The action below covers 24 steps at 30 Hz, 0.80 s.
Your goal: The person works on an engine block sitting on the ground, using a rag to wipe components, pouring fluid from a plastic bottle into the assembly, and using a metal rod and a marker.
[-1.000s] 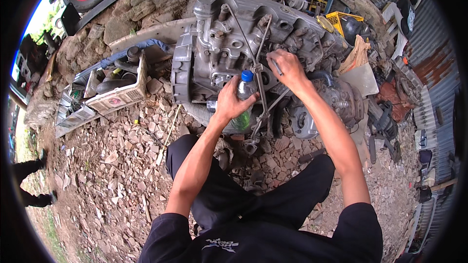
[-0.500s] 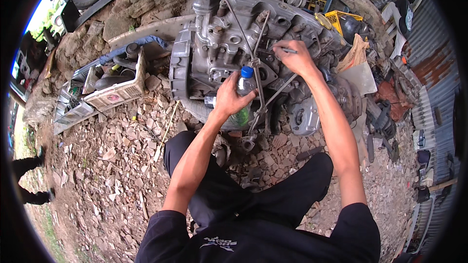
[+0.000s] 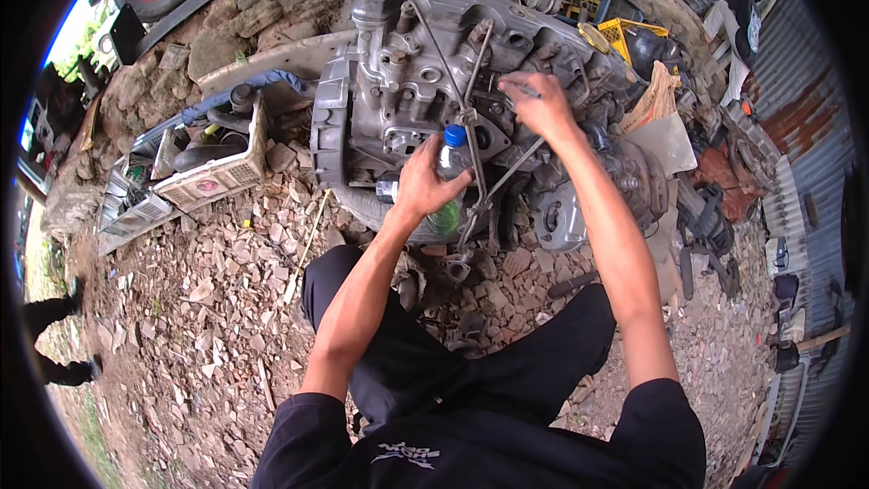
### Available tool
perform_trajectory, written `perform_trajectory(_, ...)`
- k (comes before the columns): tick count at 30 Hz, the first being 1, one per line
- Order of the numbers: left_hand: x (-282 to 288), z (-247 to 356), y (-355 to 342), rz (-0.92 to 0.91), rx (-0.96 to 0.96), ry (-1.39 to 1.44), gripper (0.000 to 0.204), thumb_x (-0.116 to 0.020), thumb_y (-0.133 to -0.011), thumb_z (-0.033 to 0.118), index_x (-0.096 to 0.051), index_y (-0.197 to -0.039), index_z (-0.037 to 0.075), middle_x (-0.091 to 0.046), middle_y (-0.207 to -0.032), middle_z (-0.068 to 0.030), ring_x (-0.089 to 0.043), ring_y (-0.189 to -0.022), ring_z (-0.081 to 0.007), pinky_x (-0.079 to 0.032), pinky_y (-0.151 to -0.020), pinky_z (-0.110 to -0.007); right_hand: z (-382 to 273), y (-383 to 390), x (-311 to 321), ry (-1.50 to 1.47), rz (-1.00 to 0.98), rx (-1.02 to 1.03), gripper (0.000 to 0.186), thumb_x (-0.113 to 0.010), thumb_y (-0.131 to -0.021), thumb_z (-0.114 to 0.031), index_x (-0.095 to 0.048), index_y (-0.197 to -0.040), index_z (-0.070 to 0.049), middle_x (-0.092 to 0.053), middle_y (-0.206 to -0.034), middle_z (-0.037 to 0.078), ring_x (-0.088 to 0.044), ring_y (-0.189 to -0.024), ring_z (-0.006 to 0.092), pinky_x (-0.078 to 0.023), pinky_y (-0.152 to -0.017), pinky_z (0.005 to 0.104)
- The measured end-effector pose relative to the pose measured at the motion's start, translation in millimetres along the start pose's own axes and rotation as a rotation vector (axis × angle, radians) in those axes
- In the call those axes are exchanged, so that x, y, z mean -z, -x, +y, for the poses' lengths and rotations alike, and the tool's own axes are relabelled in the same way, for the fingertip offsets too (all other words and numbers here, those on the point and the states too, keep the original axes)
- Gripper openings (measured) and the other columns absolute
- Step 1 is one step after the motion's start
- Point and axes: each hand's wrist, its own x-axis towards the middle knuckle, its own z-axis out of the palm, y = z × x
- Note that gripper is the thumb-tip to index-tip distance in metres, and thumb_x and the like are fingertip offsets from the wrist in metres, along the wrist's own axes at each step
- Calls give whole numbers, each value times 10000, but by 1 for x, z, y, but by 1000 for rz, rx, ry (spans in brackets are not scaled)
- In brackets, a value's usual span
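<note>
A big grey engine [image 3: 398, 14] lies on the ground before me. My left hand [image 3: 424, 183] is wrapped round a clear plastic bottle [image 3: 453, 159] with a blue cap and green liquid at its bottom. The bottle stands close to upright against the near side of the engine. Farther right, my right hand [image 3: 540, 107] pinches a thin dark rod-shaped tool [image 3: 529, 91] over the engine's middle. Its tip and the spot under my fingers are too small to make out. A bent metal pipe assembly [image 3: 468, 116] crosses the engine between my hands.
Plastic crates [image 3: 210, 177] of parts stand at the left by a stone wall [image 3: 217, 45]. A round metal housing [image 3: 561, 217] and other parts lie at the right. A yellow crate [image 3: 625, 32] sits farther back. Another person [image 3: 747, 27] is at the far right; another's legs [image 3: 54, 340] show left.
My right hand has shifted slightly left over the engine, and its tool has tilted. The left hand keeps its hold on the bottle. The whole view has moved a little.
</note>
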Motion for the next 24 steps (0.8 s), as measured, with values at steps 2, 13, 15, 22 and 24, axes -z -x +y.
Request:
perform_trajectory(2,1,1,0,-14,9,8,676,-763,-699,364,-535,-1200,-30,-625,-1059,-255,-601,-1011,-426,-490,-872,-475,12,0,-9,41,-50,130,145,-698,-869,-178,-746,-966,-81,-716,-881,190,-720,-805,312,-565,-748,382)
perform_trajectory(13,3,-9,4,5,9,-22,737,-786,-709,428,-530,-1215,-43,-625,-1077,-268,-602,-1023,-436,-489,-878,-473,18,-12,-15,44,110,221,127,-732,-826,-206,-748,-907,-109,-715,-874,158,-689,-846,367,-547,-801,411)
perform_trajectory(15,6,-2,4,-26,47,-20,732,-784,-715,431,-533,-1217,-39,-626,-1082,-267,-603,-1027,-435,-488,-880,-473,24,-11,-15,90,61,367,224,-696,-880,-257,-745,-985,-65,-728,-884,155,-711,-783,251,-540,-759,324)
perform_trajectory(22,13,2,7,-52,76,-33,743,-779,-719,442,-527,-1232,-32,-629,-1079,-266,-604,-1028,-433,-488,-879,-477,13,-9,-4,129,-16,183,207,-722,-870,-275,-748,-971,-96,-725,-910,142,-690,-874,309,-536,-808,370)
perform_trajectory(24,14,3,6,-57,77,-26,744,-778,-720,443,-525,-1233,-34,-629,-1079,-265,-604,-1027,-432,-488,-878,-478,7,-9,0,184,152,212,217,-730,-858,-271,-744,-961,-81,-723,-904,153,-696,-862,305,-537,-803,366)
